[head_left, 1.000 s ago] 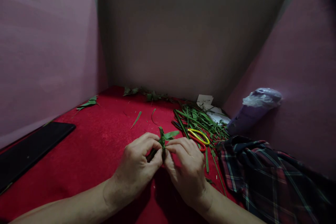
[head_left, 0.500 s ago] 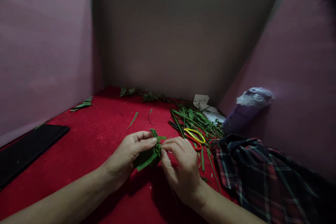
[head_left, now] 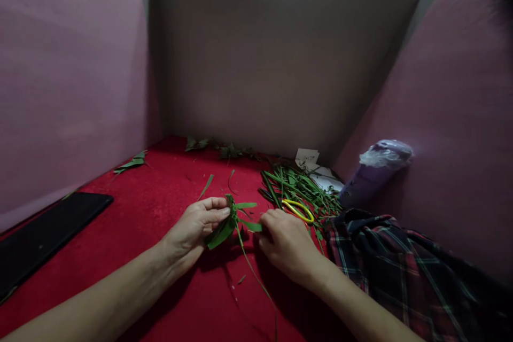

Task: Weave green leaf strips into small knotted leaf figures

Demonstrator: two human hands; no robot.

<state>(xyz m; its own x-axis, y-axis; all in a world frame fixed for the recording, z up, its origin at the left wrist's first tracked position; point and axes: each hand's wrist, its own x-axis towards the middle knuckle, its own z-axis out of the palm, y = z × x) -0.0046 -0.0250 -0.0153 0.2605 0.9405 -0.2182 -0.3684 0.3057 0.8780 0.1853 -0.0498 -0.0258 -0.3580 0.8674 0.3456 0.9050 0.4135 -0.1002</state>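
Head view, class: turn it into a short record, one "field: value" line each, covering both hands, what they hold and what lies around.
Left hand: pinching a green leaf bundle
Right hand: at the end of a green strip projecting from the bundle
Surface: red covering
Beyond right hand: scissors, partly hidden, beside cut greenery
Far right: plaid cloth; purple object with clear plastic at its top
Far left: flat black object
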